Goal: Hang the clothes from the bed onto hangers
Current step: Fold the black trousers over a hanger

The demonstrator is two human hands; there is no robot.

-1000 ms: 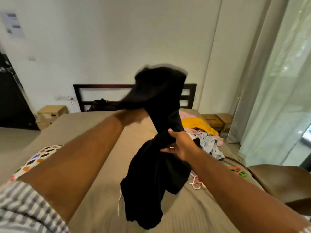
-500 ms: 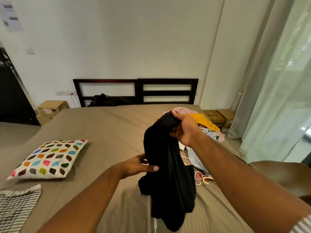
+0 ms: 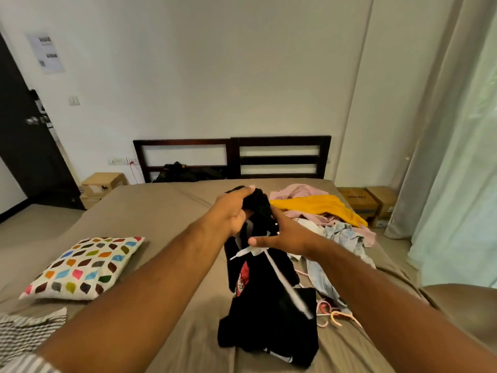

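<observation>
A black garment with white drawstrings and a red print hangs from both hands over the bed. My left hand grips its bunched top. My right hand holds the cloth just below, thumb stretched out across a white string. A pile of clothes, pink, yellow and pale denim, lies on the bed to the right. Pink hangers lie at the foot of that pile, partly hidden by the garment.
A patterned pillow lies on the left of the bed, a striped cloth near its corner. The dark headboard stands at the wall, cardboard boxes beside the bed, curtains on the right, a brown seat lower right.
The garment came down from head height to just above the bed. My left hand moved up to grip the garment's top, and my right hand shifted to just below it.
</observation>
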